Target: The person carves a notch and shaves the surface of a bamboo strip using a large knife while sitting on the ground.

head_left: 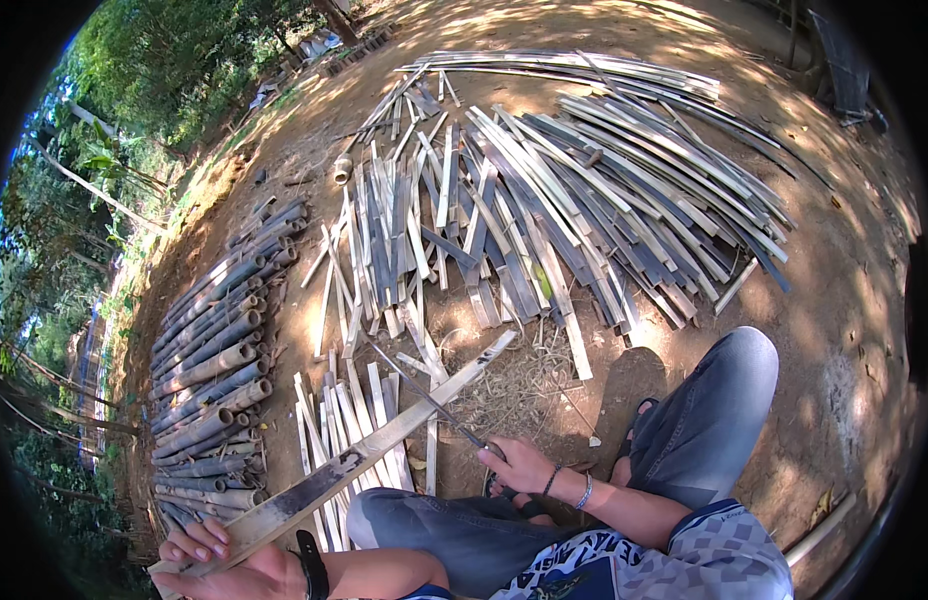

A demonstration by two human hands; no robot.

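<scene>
Bamboo, pale with a dark patch along part of its length: a long strip (pixel 381 438) slants from the lower left up toward the centre of the head view. Left hand (pixel 229 562) is at the strip's lower end, fingers curled over one edge and clamped on it, palm beneath. A black wristband (pixel 311 566) sits at that wrist.

Right hand (pixel 519 468), near the lower centre, has its fingers closed around the handle of a long, narrow knife (pixel 446 410). The blade points up and left and crosses the upper half of the strip; whether the edge bites into it, cannot tell. Two bracelets, one dark, one light, on the right wrist.

Person sits low, knees bent, in grey trousers (pixel 709 415) and a patterned shirt (pixel 634 572); a dark sandal shows between the legs.

Beneath and left of the strip: a small row of pale slats (pixel 327 420) on the ground. Ahead: a wide, fanned pile of split bamboo (pixel 584 200), pale and dark faces mixed. Shavings (pixel 509 390) lie between this pile and the trousers. Far left: stacked round poles (pixel 209 345), cut ends facing right. Brown soil (pixel 814 300) all around, sun-dappled; green trees (pixel 174 75) at upper left.
</scene>
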